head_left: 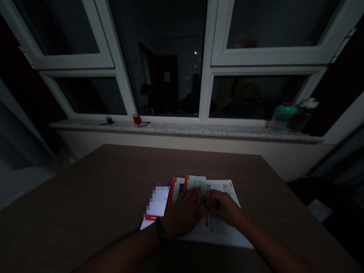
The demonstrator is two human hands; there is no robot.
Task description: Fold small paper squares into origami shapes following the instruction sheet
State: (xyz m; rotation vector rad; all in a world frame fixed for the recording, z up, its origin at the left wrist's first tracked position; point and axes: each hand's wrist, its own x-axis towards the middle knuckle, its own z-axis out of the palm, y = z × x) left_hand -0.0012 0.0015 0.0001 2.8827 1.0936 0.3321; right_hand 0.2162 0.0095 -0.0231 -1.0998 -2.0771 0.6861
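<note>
Printed sheets or a booklet (224, 231) with orange edges lie on the brown table (113, 178). My left hand (184, 212), with a dark band at the wrist, rests flat over the left page, fingers spread. Just right of it, my right hand (222, 204) is closed over the middle of the pages; whatever its fingers pinch, if anything, is too dark to make out. A narrower printed piece (197, 182) lies on top, partly under my left hand. Left of the papers is a phone (159, 201) with a lit screen.
Behind the table runs a speckled stone windowsill (182, 128). On it are a small red jar (137, 119), a small dark object (109, 120) and a teal-lidded container (283, 117) beside another clear vessel (303, 113). Dark windows rise above. Dark items lie at the right.
</note>
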